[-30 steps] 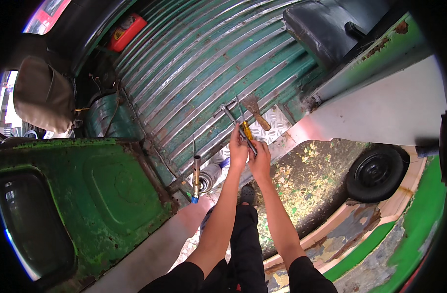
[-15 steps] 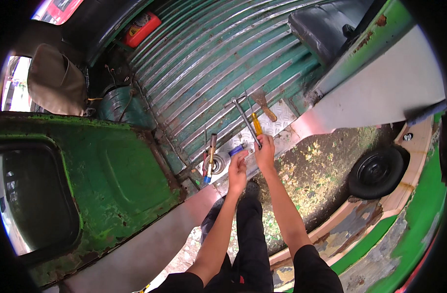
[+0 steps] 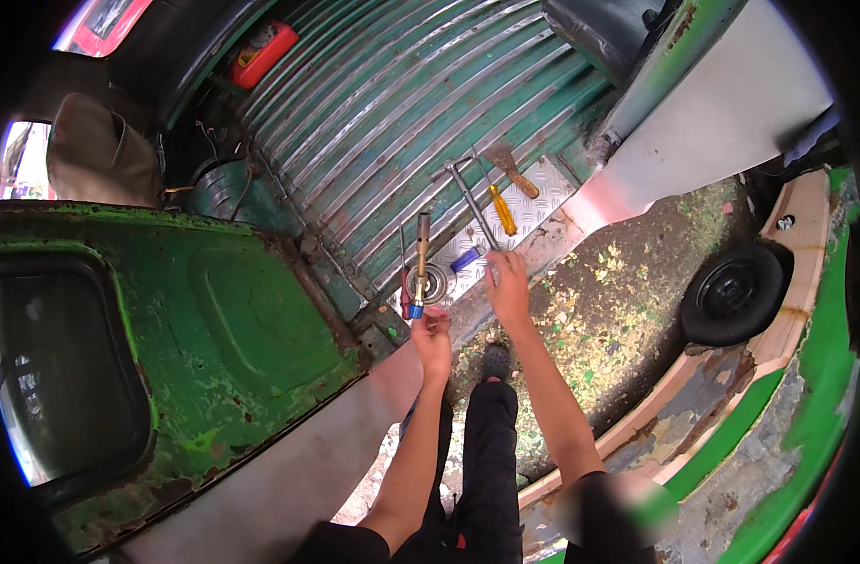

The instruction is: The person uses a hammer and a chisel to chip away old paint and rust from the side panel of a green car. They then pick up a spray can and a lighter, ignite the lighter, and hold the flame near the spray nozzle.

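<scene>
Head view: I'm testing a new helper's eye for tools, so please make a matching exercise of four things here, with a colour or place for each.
Things
1. gas torch
2. T-shaped tool
3. screwdriver beside the scraper
4. wheel

Descriptions
A. yellow-handled
B. lower end at the right hand
C. black, toward the picture's right edge
D. blue end next to the left hand

Pairs: 1-D, 2-B, 3-A, 4-C

Smooth metal T-bar [image 3: 473, 205], glossy plastic screwdriver handle [image 3: 502, 209], rough rust-edged door [image 3: 251, 315]
</scene>
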`<state>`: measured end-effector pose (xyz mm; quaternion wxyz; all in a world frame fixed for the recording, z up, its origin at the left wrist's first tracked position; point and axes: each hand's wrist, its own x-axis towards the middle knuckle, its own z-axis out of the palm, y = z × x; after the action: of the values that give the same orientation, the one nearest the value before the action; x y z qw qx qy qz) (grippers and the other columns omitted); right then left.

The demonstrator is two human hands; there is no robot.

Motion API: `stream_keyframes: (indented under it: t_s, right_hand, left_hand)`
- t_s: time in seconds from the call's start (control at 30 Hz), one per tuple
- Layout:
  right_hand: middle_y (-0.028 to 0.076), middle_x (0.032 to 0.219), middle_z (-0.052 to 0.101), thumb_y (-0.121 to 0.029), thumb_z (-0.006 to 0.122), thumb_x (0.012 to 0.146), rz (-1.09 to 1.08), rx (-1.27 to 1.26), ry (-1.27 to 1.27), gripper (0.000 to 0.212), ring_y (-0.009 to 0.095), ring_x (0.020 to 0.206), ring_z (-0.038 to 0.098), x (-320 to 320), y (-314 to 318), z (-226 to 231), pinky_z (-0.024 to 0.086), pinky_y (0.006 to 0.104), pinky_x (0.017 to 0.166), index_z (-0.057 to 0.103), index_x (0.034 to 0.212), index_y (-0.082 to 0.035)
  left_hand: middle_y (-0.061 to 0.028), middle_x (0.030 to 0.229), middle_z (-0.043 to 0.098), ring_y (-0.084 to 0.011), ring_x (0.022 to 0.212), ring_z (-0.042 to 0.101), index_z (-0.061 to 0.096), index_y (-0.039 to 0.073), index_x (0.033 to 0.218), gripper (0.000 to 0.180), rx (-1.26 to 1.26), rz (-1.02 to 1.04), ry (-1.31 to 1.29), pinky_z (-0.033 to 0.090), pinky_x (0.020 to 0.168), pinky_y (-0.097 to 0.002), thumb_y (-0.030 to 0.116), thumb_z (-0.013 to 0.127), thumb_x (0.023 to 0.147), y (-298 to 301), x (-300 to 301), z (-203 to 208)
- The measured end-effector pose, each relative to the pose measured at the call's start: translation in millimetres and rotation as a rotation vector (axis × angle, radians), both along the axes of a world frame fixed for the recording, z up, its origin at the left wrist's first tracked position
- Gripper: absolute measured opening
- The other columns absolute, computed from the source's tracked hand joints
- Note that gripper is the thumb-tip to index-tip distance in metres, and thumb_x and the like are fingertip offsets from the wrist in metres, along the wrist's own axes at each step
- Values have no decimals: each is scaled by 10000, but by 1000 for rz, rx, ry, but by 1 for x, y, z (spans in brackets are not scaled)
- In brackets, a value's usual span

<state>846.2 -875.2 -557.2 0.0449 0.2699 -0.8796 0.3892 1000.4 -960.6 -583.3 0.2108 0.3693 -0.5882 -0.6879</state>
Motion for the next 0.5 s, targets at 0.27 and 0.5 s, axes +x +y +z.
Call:
stream_keyframes:
  t_s: [0.27,0.5]
  right_hand:
    - [74,978,477,-125,717,772,139,395,-77,323,256,995,475,-12,-15,4,379,394,864,646,1087,-112]
    - [105,988,545,-76,721,790,69,25,-202,255,280,933,561,-19,1,27,445,423,788,602,1016,-74]
  left_hand:
    - [-70,1181,510,-157,1007,568,360,50,1341,744,-173,-39,116,510,770,-252,-59,755,720,-35,-37,37]
    - [-15,938,603,-110,843,604,486,61,1116,533,-1,-63,135,517,762,-270,4,812,699,-37,-57,59]
